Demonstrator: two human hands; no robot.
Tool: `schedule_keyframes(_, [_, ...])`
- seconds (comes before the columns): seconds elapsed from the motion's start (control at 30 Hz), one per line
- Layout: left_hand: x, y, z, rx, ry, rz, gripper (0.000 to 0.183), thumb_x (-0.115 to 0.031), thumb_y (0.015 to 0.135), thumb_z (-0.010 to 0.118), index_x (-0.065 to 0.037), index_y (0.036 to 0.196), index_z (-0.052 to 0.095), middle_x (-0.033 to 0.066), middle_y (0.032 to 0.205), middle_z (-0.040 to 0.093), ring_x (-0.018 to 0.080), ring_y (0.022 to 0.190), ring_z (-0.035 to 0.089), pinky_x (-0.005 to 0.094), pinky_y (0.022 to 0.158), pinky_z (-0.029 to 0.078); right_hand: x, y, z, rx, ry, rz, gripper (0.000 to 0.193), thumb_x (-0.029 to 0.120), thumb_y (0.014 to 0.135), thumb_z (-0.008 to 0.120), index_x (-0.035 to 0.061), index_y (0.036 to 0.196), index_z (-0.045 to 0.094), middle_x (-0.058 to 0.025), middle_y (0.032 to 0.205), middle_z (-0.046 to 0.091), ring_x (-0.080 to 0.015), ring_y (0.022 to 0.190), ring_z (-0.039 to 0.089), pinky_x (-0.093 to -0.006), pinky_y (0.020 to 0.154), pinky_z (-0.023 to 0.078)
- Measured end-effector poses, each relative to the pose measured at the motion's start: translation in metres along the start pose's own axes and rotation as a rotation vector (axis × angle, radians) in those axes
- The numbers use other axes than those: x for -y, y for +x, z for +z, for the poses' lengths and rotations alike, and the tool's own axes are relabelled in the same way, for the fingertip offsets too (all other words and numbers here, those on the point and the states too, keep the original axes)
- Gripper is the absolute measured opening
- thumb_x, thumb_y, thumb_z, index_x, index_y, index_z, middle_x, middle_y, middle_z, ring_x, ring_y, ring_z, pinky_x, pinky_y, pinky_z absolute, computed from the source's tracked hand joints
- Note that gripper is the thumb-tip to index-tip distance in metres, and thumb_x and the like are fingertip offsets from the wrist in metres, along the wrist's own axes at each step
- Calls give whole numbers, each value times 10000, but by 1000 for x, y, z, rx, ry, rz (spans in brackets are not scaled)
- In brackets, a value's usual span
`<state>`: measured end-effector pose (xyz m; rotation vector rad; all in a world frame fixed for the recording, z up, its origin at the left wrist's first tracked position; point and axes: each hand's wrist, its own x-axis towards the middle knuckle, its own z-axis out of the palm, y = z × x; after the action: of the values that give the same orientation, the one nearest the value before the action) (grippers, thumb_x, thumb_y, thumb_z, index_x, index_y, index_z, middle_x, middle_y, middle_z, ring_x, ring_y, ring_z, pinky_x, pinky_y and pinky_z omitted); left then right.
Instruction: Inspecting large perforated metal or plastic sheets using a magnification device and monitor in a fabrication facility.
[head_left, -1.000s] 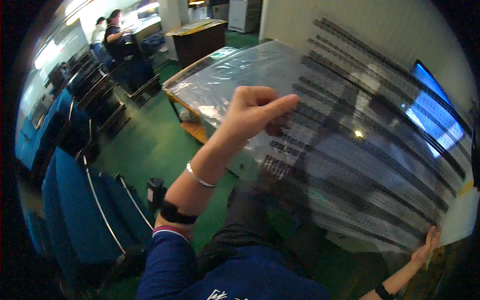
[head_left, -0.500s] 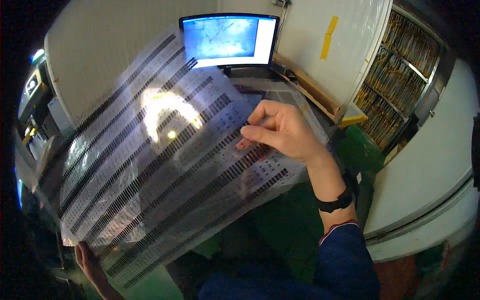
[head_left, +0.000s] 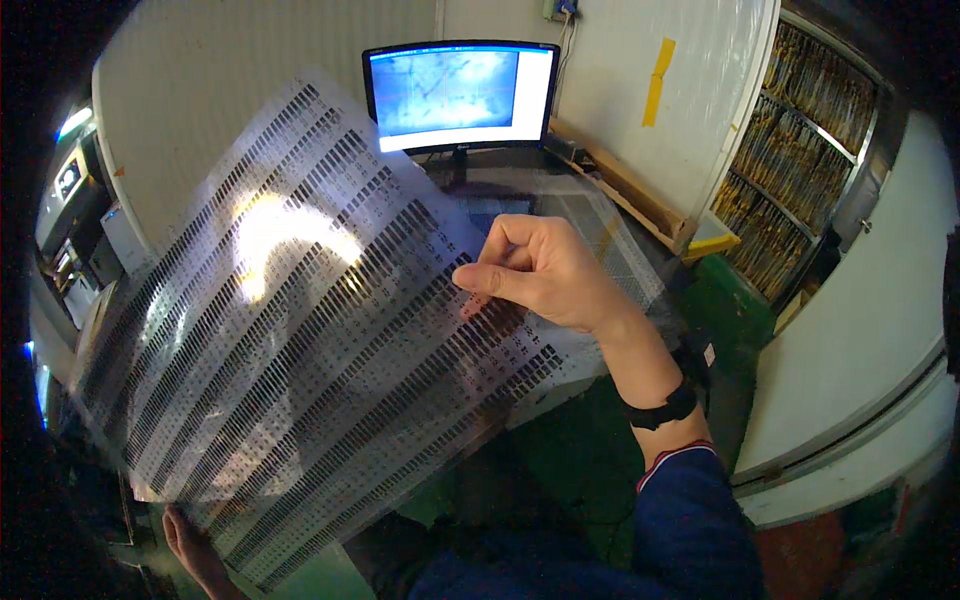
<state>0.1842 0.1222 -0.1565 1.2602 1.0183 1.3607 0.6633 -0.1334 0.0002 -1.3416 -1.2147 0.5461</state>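
A large clear film sheet [head_left: 320,370], printed with rows of small dark bars and marks, slants across the left and middle of the view. At its right edge my right hand [head_left: 535,270] pinches the film between thumb and bent fingers. Low on the left, my left hand [head_left: 190,545] grips the sheet's bottom edge; some of its fingers are hidden behind the film. Bright curved glare lies on the upper part of the sheet, and the room shows dimly through it.
Behind the film a lit monitor [head_left: 455,95] stands on a dark desk. A long wooden tray [head_left: 630,190] lies to its right, along the wall. Farther right is a rack [head_left: 790,150] packed with thin upright items, beside a pale door [head_left: 850,350]. The floor [head_left: 720,290] is green.
The film sheet has swung left and changed its tilt, so its printed rows show more openly. My right hand has shifted slightly left with it; both hands keep their hold.
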Motion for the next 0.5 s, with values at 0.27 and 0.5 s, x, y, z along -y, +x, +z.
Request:
schedule_keyframes(0.27, [5, -2, 4, -71, -45, 55, 207, -290, 904, 490, -91, 859, 528, -48, 772, 476, 42, 680, 441, 217, 626, 361, 4, -2, 2, -18, 5, 22, 170, 61, 784, 649, 16, 713, 501, -91, 700, 620, -136, 651, 627, -226, 585, 504])
schedule_keyframes(0.5, [3, -5, 1, -54, -19, 25, 223, -308, 892, 510, -87, 872, 530, -41, 771, 482, 58, 664, 434, 224, 602, 349, 1, -3, 3, -5, 22, -55, 211, 135, 776, 675, 27, 705, 508, -72, 659, 619, -113, 629, 621, -201, 524, 464])
